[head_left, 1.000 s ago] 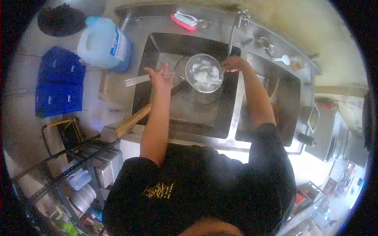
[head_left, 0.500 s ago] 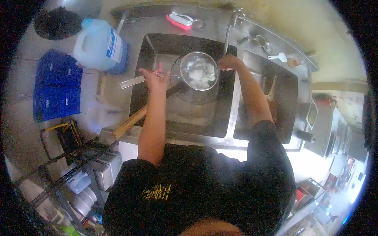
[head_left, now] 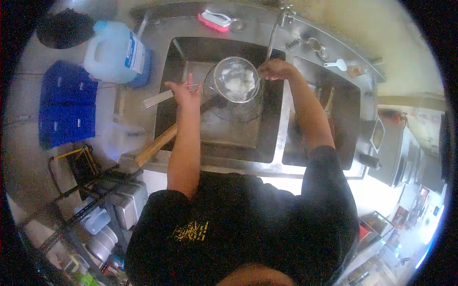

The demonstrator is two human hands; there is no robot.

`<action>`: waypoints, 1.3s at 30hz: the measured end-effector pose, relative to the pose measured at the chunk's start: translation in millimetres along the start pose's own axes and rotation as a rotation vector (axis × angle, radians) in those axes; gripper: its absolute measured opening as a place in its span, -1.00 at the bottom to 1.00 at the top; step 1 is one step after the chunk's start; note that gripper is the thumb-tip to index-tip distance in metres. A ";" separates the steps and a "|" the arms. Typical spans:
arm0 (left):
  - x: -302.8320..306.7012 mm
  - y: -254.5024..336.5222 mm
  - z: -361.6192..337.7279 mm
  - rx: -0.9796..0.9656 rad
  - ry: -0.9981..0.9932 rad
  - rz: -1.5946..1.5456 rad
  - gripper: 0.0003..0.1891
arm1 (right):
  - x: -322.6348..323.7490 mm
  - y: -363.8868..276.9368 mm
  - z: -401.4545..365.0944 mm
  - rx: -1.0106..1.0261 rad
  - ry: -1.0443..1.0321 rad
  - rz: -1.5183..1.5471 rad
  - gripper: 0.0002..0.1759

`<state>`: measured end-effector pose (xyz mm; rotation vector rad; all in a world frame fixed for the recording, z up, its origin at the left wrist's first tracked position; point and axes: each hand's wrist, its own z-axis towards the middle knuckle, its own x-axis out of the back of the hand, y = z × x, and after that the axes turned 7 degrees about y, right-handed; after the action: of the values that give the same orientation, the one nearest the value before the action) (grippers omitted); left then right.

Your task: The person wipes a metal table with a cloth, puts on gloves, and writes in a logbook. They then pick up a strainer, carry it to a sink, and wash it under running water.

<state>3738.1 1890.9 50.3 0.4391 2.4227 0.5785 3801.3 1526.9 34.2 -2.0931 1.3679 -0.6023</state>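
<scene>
A round mesh strainer (head_left: 237, 99) is held over the left sink basin (head_left: 224, 128), with white, clumpy contents (head_left: 238, 80) in its bowl. Its long flat handle (head_left: 157, 99) points to the left. My left hand (head_left: 187, 94) is around the handle where it thins toward the bowl, thumb and a finger sticking out. My right hand (head_left: 276, 70) is at the bowl's right rim, fingertips closed on the edge, close to the tap (head_left: 272, 40). Beneath the strainer, a larger round wire piece (head_left: 208, 88) shows in part.
A jug of blue liquid (head_left: 117, 55) stands left of the sink. A pink-and-white brush (head_left: 214, 21) lies on the back ledge. Under my left forearm, a wooden stick (head_left: 157, 144) crosses the basin's edge. A long-handled pan (head_left: 329, 102) is in the right basin.
The strainer has moved slightly away from me, with both hands following. My right hand's fingers now reach further toward the rim. The whole view has shifted a little.
</scene>
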 end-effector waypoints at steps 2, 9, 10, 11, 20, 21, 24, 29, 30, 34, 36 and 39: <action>-3.1 -6.0 -0.7 -0.038 0.021 0.017 0.03 | -8.3 -7.4 -4.0 -0.001 0.020 0.063 -0.66; 11.7 -25.3 48.8 0.011 0.018 -0.007 0.05 | -25.1 -12.3 6.8 0.143 -0.041 0.208 -0.66; 10.9 -26.4 45.8 0.004 0.015 -0.010 0.05 | -30.3 -15.3 3.3 0.167 -0.015 0.210 -0.66; 10.6 -28.4 42.0 -0.004 0.012 -0.013 0.05 | -34.8 -19.5 0.2 0.169 -0.032 0.225 -0.67; 10.5 -23.4 43.2 0.022 -0.029 -0.089 -0.13 | -19.1 9.7 18.0 0.275 0.089 -0.248 -0.71; 13.1 -22.8 46.3 0.038 -0.049 -0.124 -0.19 | -14.1 4.8 12.2 0.228 0.119 -0.495 -0.72; 13.1 -21.9 47.9 0.038 -0.065 -0.094 -0.18 | -25.4 -0.2 9.5 0.106 0.176 -0.222 -0.73; 7.3 -25.3 38.8 0.002 -0.036 -0.096 -0.22 | -39.1 -14.4 22.6 0.108 0.083 0.242 -0.73; 6.8 -25.9 39.2 0.001 -0.043 -0.094 -0.22 | -39.1 -12.4 21.8 0.070 0.157 0.190 -0.73; 4.8 -27.3 47.6 -0.002 -0.034 -0.045 -0.23 | -22.2 4.6 22.3 0.040 0.239 -0.159 -0.73; 3.3 -27.2 39.1 -0.018 -0.029 -0.055 -0.24 | -17.7 2.3 20.8 0.145 0.182 -0.298 -0.75; 1.2 -24.4 30.6 -0.031 -0.067 -0.066 -0.28 | -25.9 8.9 19.5 0.070 0.236 -0.104 -0.75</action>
<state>3752.1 1879.8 15.4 0.3582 2.3521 0.5635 3797.9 1552.1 12.2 -2.0986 1.3471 -0.9520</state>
